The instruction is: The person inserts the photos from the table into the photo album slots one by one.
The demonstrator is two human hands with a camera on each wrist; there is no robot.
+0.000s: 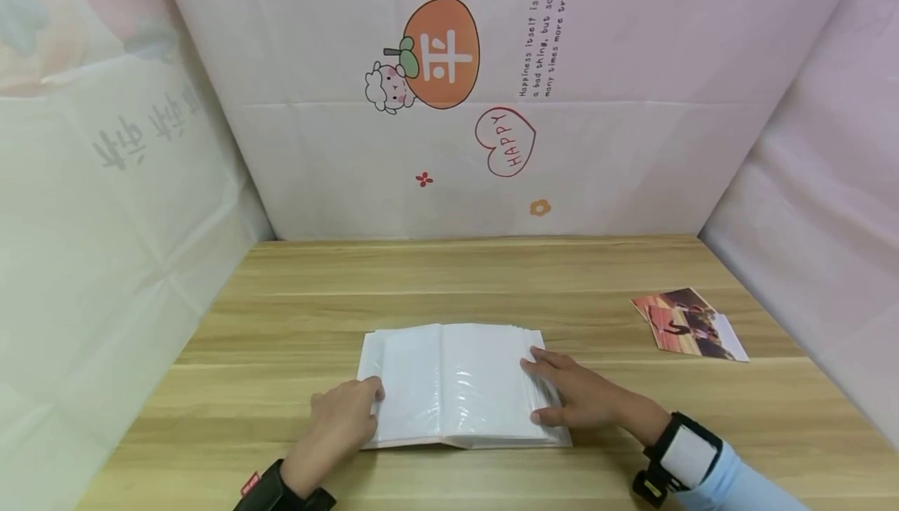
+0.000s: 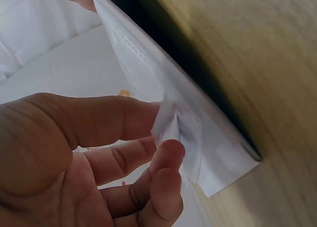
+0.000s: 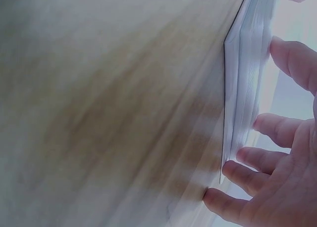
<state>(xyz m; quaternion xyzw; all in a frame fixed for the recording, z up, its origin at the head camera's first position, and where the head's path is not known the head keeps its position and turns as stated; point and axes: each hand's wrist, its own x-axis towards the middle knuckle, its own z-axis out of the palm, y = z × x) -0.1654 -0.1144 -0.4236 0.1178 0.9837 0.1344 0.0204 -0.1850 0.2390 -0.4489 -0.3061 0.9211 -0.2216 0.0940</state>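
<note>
Head view: left hand point(image 1: 342, 417) pinches photo album point(image 1: 456, 386) page corner, right hand point(image 1: 579, 398) flat; lift one sleeve only

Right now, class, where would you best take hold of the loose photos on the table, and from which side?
Judging by their pose, pinch the photos at the fanned near-right corner, coming from the right: they lie flat on the table, overlapping, and offset edges give fingertips purchase.
</note>
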